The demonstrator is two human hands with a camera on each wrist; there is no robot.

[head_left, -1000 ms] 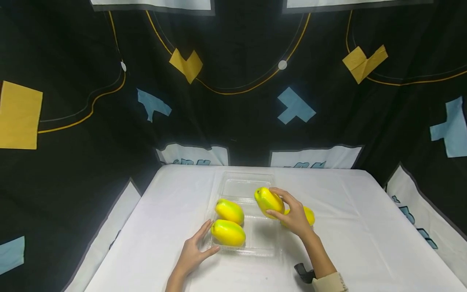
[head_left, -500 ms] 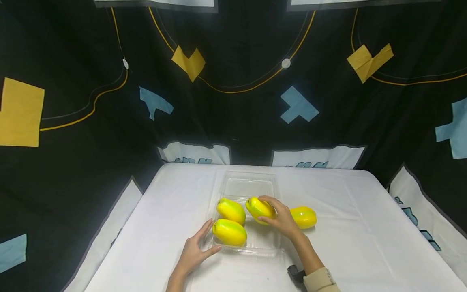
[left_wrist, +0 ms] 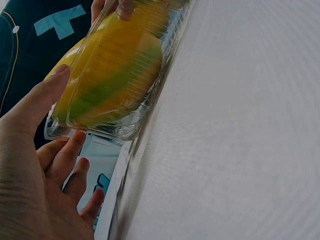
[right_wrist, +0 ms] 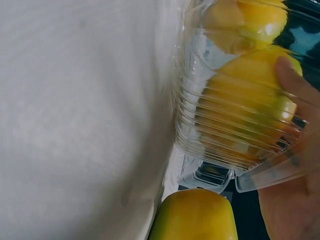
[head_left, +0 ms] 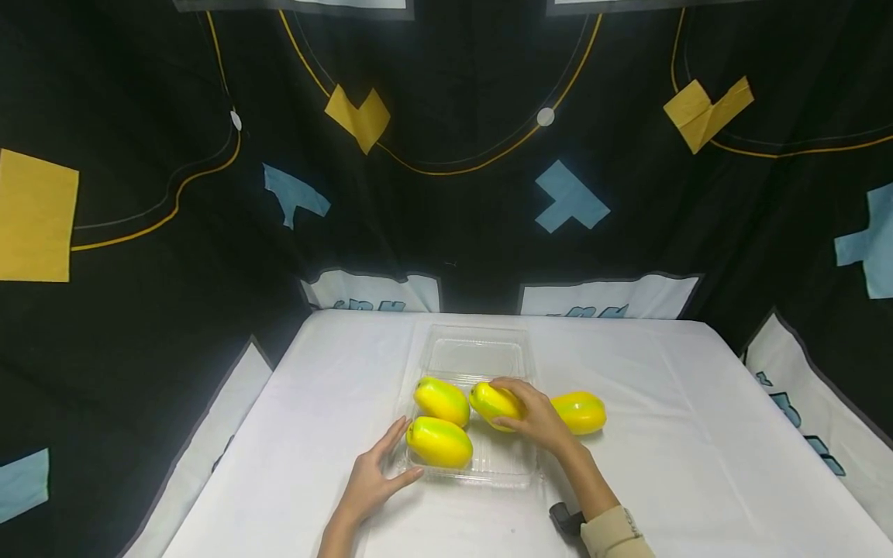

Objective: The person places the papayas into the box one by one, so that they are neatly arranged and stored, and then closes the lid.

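Note:
My right hand (head_left: 533, 416) grips a yellow-green mango (head_left: 494, 404) low inside a clear plastic clamshell container (head_left: 498, 467), at its back right. In the right wrist view the thumb lies on that mango (right_wrist: 245, 102), seen through the ribbed wall. Two more mangoes sit in the container's left half, a rear one (head_left: 441, 401) and a front one (head_left: 439, 442). Fingers spread, my left hand (head_left: 373, 477) stands at the container's front left corner. In the left wrist view its fingertips touch or nearly touch the container wall (left_wrist: 107, 131).
Another mango (head_left: 580, 412) lies on the white-covered table (head_left: 670, 465), right of the container. The container's lid (head_left: 477, 353) is folded back flat behind it. A dark wrist device (head_left: 567, 519) shows beside the right sleeve. Black patterned cloth (head_left: 446, 232) hangs behind the table.
My right hand has moved left and down, bringing its mango from above the container's right side down into it, beside the rear mango. The left hand has stayed in place.

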